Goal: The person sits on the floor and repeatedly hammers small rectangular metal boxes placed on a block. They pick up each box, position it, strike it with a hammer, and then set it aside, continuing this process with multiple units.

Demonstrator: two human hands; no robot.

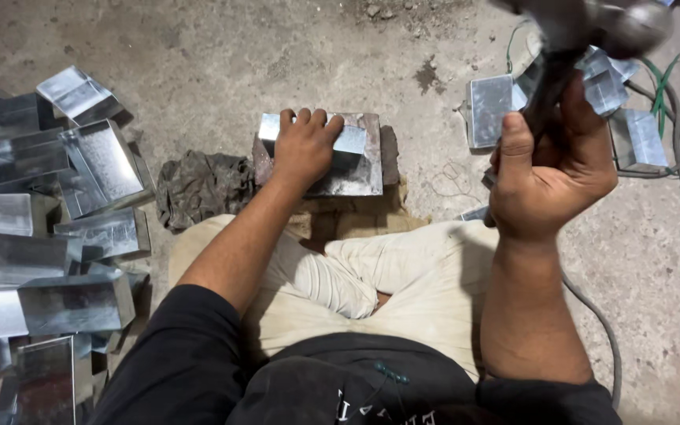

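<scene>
My left hand [302,146] presses down on a folded sheet-metal box [353,140] that lies on a flat metal block [364,175] on the floor in front of my crossed legs. My right hand [548,169] is raised at the right, fist closed around the dark handle of a hammer [592,35]. The hammer's blurred metal head is up at the top edge of the view, well above the box.
A heap of several shiny sheet-metal boxes [49,228] fills the left side. More boxes [491,109] lie at the upper right by green and grey cables [674,134]. A crumpled dark rag [202,185] sits left of the block. The floor is bare concrete.
</scene>
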